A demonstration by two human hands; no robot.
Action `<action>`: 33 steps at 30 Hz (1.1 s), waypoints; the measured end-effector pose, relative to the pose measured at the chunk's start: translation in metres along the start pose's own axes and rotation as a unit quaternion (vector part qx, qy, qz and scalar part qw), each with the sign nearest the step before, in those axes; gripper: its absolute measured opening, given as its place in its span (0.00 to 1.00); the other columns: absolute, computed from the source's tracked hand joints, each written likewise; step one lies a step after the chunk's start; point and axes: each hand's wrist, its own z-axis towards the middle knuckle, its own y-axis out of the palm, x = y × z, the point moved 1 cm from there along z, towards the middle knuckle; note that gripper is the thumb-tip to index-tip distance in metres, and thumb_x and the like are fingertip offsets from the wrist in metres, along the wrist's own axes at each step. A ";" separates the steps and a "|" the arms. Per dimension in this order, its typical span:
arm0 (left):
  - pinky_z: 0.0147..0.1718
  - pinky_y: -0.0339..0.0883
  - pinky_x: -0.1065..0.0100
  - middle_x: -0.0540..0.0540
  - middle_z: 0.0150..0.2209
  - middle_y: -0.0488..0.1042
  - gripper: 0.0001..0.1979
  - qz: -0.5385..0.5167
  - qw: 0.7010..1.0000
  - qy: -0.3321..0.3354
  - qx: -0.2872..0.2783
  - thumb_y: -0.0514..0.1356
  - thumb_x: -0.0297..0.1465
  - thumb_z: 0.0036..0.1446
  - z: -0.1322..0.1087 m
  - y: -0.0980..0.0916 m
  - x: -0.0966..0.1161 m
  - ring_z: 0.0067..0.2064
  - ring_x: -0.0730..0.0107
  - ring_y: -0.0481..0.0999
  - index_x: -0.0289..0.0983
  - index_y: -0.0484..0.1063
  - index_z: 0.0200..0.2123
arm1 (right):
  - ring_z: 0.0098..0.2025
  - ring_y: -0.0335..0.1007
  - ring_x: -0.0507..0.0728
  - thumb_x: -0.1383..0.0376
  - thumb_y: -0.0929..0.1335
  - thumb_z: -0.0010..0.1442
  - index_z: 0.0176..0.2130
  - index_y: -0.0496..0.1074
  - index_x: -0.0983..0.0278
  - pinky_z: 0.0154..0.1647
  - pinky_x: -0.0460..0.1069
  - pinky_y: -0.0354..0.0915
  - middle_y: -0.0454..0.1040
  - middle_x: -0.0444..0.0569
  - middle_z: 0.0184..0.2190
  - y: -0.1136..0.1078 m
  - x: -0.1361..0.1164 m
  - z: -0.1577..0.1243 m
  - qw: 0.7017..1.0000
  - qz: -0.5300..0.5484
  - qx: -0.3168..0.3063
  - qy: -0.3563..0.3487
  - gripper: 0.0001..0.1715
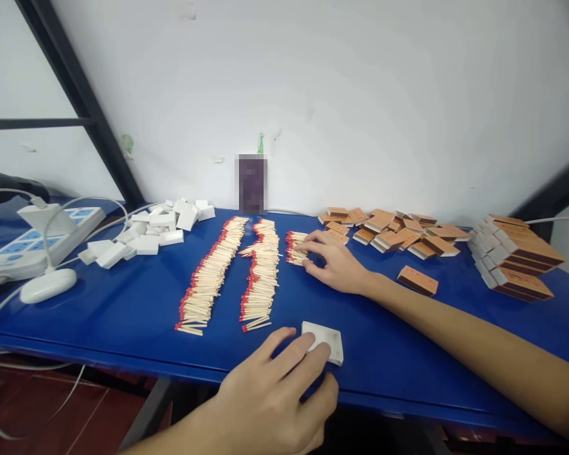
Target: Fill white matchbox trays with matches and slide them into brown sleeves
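My left hand (275, 385) rests at the near edge of the blue table (123, 309), fingers closed on a white inner matchbox tray (326, 340). My right hand (334, 262) reaches across the table, its fingers pinching at a small bunch of red-tipped matches (294, 248). To the left of that bunch lie two long rows of matches (213, 275), heads pointing left.
A heap of white inner trays (146, 234) lies at the back left. Orange matchbox sleeves (393, 230) are scattered at the back right, one sleeve (418, 280) lies apart, and a stack of assembled boxes (514, 256) stands far right. A power strip (33, 243) with cables sits far left.
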 end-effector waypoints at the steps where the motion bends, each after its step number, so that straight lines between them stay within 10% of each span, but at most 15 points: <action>1: 0.53 0.66 0.54 0.39 0.48 0.75 0.12 -0.001 1.000 0.000 0.000 0.59 0.32 0.59 0.000 0.000 0.000 0.51 0.55 0.72 0.34 0.74 0.44 | 0.52 0.68 0.64 0.64 0.66 0.62 0.54 0.73 0.62 0.54 0.62 0.65 0.71 0.56 0.51 0.000 0.000 0.000 1.000 -0.009 -0.014 0.007 0.20; 6: 0.53 0.66 0.54 0.39 0.48 0.75 0.12 0.002 1.000 -0.004 0.000 0.60 0.32 0.58 0.000 0.001 0.000 0.51 0.55 0.72 0.35 0.74 0.44 | 0.65 0.57 0.67 0.58 0.64 0.65 0.63 0.64 0.59 0.64 0.66 0.56 0.62 0.57 0.64 0.002 0.002 0.002 0.997 -0.011 -0.065 0.026 0.28; 23: 0.55 0.65 0.55 0.39 0.48 0.75 0.11 -0.002 1.000 -0.008 0.003 0.59 0.32 0.59 0.001 0.001 0.001 0.52 0.56 0.72 0.34 0.75 0.43 | 0.59 0.64 0.66 0.60 0.65 0.64 0.60 0.66 0.62 0.62 0.64 0.59 0.68 0.58 0.58 0.005 0.011 0.005 0.996 0.018 -0.028 0.078 0.26; 33: 0.55 0.65 0.55 0.40 0.49 0.75 0.11 0.003 1.000 -0.010 0.001 0.59 0.33 0.59 0.000 0.000 0.001 0.52 0.56 0.72 0.35 0.74 0.43 | 0.70 0.48 0.72 0.52 0.70 0.58 0.69 0.54 0.58 0.66 0.69 0.51 0.52 0.59 0.70 0.002 0.023 0.035 0.983 0.003 -0.156 0.095 0.46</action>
